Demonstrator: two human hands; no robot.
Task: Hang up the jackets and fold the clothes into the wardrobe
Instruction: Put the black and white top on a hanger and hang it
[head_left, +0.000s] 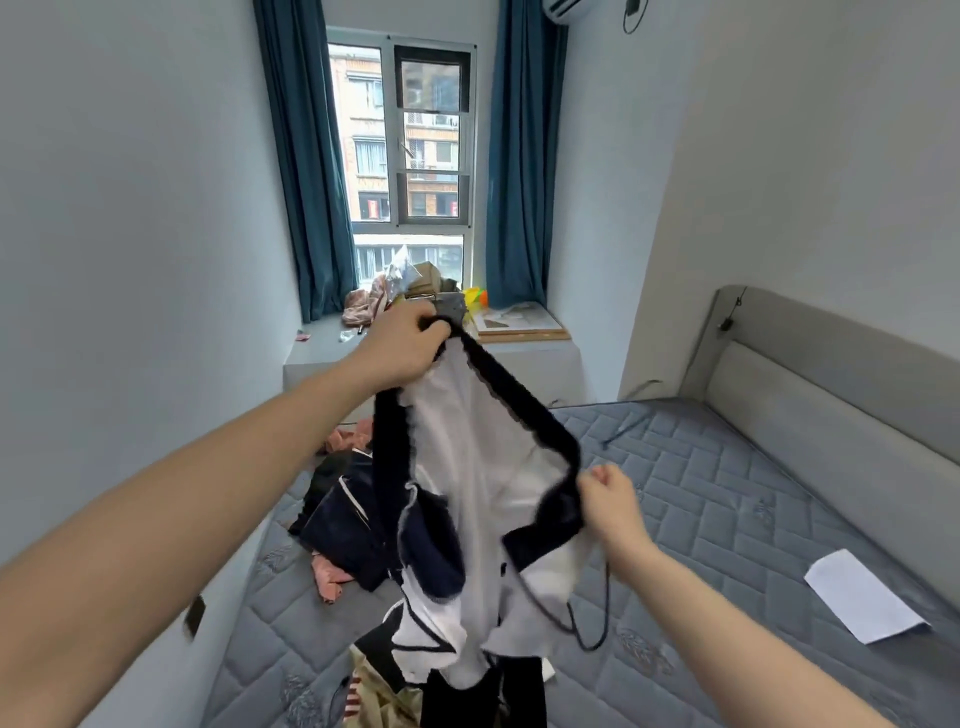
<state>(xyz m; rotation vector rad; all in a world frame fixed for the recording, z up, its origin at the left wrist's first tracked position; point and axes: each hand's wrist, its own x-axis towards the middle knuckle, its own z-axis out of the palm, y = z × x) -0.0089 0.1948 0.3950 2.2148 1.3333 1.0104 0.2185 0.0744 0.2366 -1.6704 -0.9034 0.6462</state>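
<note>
I hold a white garment with a dark navy waistband (483, 462) up in the air over the bed. My left hand (402, 345) grips one end of the waistband, raised toward the window. My right hand (610, 501) pinches the other end, lower and nearer to me. A thin dark drawstring hangs in a loop below my right hand. The white cloth hangs down between my hands. Under it lies a heap of clothes (353, 530), dark navy and pink pieces, on the left part of the mattress. More clothes (384, 691) lie at the bottom edge of the view.
The grey quilted mattress (717, 499) fills the right side, with a white sheet of paper (865, 597) on it and a padded headboard (831, 374) behind. A window ledge (524, 325) holds clutter between blue curtains. A wall runs close on the left.
</note>
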